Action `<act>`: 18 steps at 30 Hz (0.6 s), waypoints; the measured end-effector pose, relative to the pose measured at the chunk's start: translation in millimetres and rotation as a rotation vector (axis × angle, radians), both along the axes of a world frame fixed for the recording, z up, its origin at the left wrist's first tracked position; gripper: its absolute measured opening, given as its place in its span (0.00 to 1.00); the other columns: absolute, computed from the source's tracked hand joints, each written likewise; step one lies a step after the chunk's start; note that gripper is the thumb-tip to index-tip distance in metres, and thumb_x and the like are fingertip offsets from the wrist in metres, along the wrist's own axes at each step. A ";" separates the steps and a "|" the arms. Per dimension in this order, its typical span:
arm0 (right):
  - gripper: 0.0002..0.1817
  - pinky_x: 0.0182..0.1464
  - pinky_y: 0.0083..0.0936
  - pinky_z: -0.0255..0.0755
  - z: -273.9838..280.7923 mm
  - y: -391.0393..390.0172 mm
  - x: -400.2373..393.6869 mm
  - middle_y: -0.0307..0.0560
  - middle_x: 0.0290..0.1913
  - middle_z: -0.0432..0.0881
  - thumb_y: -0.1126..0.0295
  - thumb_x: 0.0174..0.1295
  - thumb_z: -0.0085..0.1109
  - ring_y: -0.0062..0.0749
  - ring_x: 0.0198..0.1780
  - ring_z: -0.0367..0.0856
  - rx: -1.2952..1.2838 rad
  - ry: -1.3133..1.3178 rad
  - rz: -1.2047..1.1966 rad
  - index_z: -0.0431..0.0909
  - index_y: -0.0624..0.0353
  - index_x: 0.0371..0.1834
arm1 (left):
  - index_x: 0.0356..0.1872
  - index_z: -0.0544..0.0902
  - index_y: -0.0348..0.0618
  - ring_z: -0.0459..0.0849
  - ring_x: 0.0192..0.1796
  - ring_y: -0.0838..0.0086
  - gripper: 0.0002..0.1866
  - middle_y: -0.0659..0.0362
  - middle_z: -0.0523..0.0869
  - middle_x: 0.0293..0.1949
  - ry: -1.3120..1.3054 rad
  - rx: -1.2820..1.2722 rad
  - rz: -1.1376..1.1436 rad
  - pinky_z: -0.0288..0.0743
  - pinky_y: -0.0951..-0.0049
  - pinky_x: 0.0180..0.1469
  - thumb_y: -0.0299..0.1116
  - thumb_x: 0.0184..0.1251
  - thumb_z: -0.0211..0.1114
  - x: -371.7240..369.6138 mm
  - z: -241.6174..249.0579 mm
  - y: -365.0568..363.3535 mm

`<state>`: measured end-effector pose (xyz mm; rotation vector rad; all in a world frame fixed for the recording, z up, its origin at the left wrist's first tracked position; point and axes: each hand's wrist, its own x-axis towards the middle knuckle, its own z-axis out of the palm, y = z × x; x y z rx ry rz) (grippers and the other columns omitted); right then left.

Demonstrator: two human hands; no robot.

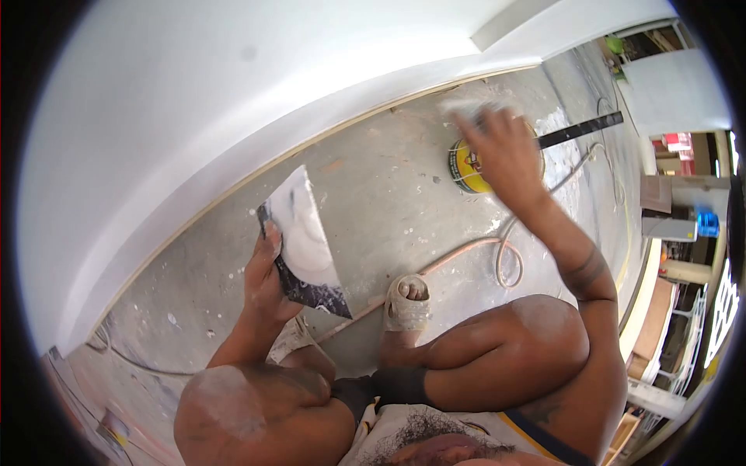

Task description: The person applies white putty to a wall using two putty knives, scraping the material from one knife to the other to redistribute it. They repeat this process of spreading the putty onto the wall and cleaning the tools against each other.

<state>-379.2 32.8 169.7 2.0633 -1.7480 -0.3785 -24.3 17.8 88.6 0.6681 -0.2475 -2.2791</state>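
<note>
My left hand (268, 268) grips a wide flat blade (299, 241) with a black edge, tilted up. White paste (305, 247) lies on the blade's face. At the upper right, my right hand (505, 151) is over a yellow and black bucket (468, 168). Its fingers are closed round a pale, motion-blurred tool (478, 106), whose kind I cannot make out. The hand hides much of the bucket. A long black bar (581, 130) sticks out to the right behind the hand.
A white wall (194, 93) curves along the left and top. A pinkish hose (458, 252) loops over the spattered concrete floor (373, 202) near my sandalled foot (409, 299). Cables lie at the upper right and lower left. Shelves and a blue container (707, 224) stand at the far right.
</note>
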 end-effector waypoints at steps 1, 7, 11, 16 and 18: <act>0.28 0.58 0.42 0.70 9.2 -9.3 -14.0 0.49 0.57 0.78 0.76 0.62 0.55 0.40 0.56 0.74 -0.119 0.183 0.011 0.73 0.48 0.68 | 0.68 0.71 0.44 0.85 0.54 0.68 0.24 0.57 0.84 0.55 -0.002 0.008 0.017 0.79 0.62 0.58 0.47 0.82 0.50 0.2 -4.0 2.5; 0.26 0.59 0.43 0.71 35.1 -61.1 -52.5 0.44 0.65 0.75 0.71 0.62 0.59 0.41 0.65 0.72 -0.225 0.459 -0.069 0.74 0.46 0.66 | 0.68 0.71 0.44 0.85 0.54 0.69 0.23 0.57 0.84 0.56 0.117 0.024 -0.065 0.79 0.65 0.58 0.46 0.82 0.50 -4.5 -9.8 5.2; 0.24 0.56 0.39 0.71 20.2 -90.0 -73.3 0.43 0.66 0.74 0.67 0.63 0.58 0.39 0.68 0.69 -0.126 0.583 -0.009 0.75 0.46 0.65 | 0.68 0.71 0.43 0.85 0.54 0.69 0.23 0.57 0.84 0.56 0.138 0.040 -0.066 0.79 0.65 0.57 0.45 0.82 0.50 -4.2 -7.2 6.7; 0.23 0.57 0.36 0.68 3.5 -109.0 -93.8 0.44 0.65 0.74 0.66 0.61 0.59 0.39 0.69 0.68 -0.076 0.647 0.049 0.77 0.54 0.62 | 0.67 0.71 0.42 0.85 0.56 0.68 0.23 0.56 0.83 0.57 0.125 0.059 -0.069 0.79 0.65 0.59 0.45 0.82 0.50 -0.2 -8.9 9.7; 0.22 0.59 0.35 0.67 0.8 -112.2 -101.1 0.46 0.65 0.74 0.66 0.60 0.60 0.39 0.69 0.68 -0.089 0.594 0.076 0.79 0.57 0.60 | 0.67 0.71 0.42 0.85 0.56 0.68 0.23 0.55 0.83 0.57 0.106 0.061 -0.065 0.79 0.64 0.59 0.45 0.82 0.49 0.5 -7.1 9.4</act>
